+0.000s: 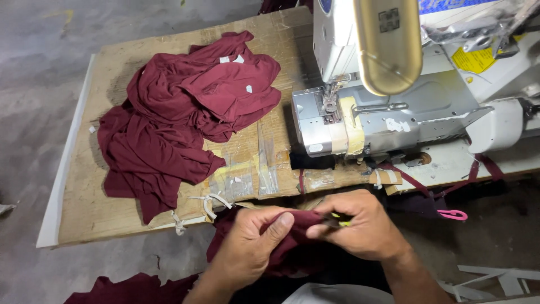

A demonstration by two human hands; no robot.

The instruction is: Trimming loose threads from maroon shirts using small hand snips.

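Head view: at lower centre of the frame we pinch a maroon garment piece [292, 233] between both hands, held up close below the worktop [90, 214] edge so its seam can be worked. Our left hand [247, 247] has its fingers clamped on the cloth; our right hand [360, 225] grips a small yellow-tipped tool [337, 220] against it. A heap of maroon garments [180, 118] lies at upper left, beside the sewing machine [382, 107].

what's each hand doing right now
Left hand: closed, pinching the maroon fabric piece.
Right hand: closed on the same fabric, with a small yellow-green tool.
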